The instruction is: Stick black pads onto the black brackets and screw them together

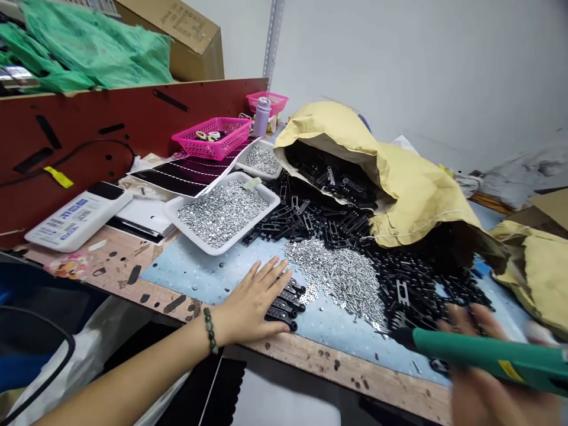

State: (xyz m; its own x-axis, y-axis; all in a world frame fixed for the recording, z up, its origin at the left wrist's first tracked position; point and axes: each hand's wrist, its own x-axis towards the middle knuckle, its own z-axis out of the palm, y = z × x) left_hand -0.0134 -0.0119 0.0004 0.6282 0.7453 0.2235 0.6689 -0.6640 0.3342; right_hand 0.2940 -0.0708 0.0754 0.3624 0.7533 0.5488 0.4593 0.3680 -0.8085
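My left hand (251, 302) lies flat near the table's front edge, fingers stretched out. It partly covers a row of black plastic parts (284, 310), whose ends show past the fingers. At the right, my right hand (497, 378) is wrapped round a green electric screwdriver (483, 352) and is blurred by motion. The tool's dark tip points left, close to a heap of silver screws (355, 278). Beside the screws, small silver nuts (306, 254) are heaped. Loose black parts (412, 290) spread behind the screwdriver.
Yellow paper sacks (421, 189) of black parts lie open at the back. White trays of silver pieces (222, 216) stand left of centre, near a pink basket (217, 136) and a purple bottle (262, 117). A white scale (80, 216) sits by the red board (133, 130).
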